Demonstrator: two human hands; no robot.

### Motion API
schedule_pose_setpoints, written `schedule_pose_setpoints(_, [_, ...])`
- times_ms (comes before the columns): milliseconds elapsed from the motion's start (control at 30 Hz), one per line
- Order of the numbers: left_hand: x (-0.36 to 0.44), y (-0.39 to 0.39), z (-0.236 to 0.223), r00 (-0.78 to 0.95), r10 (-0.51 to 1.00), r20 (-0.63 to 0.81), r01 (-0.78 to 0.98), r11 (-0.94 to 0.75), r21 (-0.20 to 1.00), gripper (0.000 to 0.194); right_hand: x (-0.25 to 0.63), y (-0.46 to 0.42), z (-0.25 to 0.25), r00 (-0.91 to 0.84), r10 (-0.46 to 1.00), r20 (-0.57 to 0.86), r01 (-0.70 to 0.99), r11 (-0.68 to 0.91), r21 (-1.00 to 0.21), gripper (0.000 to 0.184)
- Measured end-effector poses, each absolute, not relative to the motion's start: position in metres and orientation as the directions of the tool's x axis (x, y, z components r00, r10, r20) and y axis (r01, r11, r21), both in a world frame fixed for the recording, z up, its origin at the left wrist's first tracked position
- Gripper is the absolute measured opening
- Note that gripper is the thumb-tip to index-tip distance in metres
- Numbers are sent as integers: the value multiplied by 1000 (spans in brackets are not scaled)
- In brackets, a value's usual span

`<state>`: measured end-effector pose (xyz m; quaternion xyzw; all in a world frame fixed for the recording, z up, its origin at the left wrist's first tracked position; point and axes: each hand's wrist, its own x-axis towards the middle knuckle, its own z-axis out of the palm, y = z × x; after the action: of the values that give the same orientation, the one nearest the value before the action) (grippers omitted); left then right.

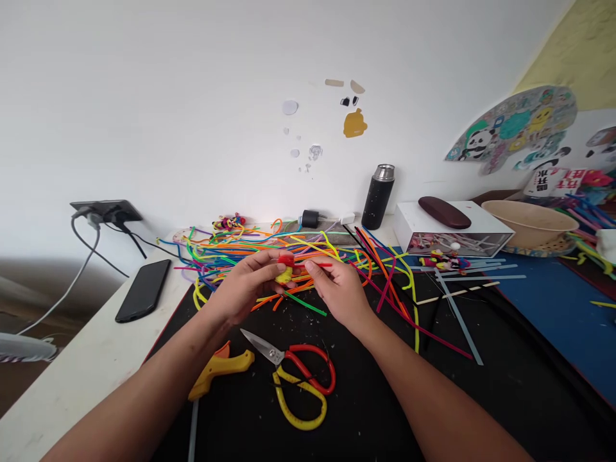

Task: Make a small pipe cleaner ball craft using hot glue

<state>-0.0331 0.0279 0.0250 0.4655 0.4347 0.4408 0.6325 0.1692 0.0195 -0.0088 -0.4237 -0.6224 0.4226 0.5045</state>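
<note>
Between the fingertips of my left hand (246, 282) is a small red and yellow piece (285, 276) that looks wound from pipe cleaner. My right hand (341, 296) pinches a red pipe cleaner (324, 265), which runs toward that piece; the fingers partly hide where they meet. Both hands are closed and hover over a spread of loose coloured pipe cleaners (269, 246). Nearer to me, scissors (275, 355) with one red and one yellow handle lie on the black mat (366, 398). A yellow glue gun (222, 367) sits beside my left forearm, a glue stick at its lower end.
A phone (143, 292) lies at left, near plugged-in cables (96, 224). Along the wall stand a black flask (378, 197) and a white box (407, 224) topped by a dark red case (443, 212). Farther right is a beige bowl (529, 221). Translucent glue sticks (459, 321) lie at right.
</note>
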Motion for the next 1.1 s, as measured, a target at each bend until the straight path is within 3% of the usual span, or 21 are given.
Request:
schedule_pose_setpoints(367, [-45, 36, 32, 253, 965, -75, -182, 124, 976, 36, 169, 16, -4, -170, 959, 228, 83, 245, -966, 48])
schedule_pose_setpoints(633, [-65, 46, 50, 113, 993, 43, -306, -7, 952, 33, 154, -1, -3, -339, 911, 234, 188, 309, -932, 33])
schedule_pose_setpoints(900, [-71, 42, 62, 127, 989, 73, -352, -24, 936, 30, 145, -20, -2, -531, 836, 139, 491, 437, -754, 22])
schedule_pose_setpoints(1000, [-71, 43, 62, 155, 986, 58, -361, 2, 932, 31, 149, -30, 8, -590, 806, 48, 624, 493, -606, 13])
schedule_pose_setpoints(1100, [-71, 44, 59, 189, 980, 65, -375, 11, 927, 31, 152, -42, 16, -629, 773, -83, 718, 536, -445, 17])
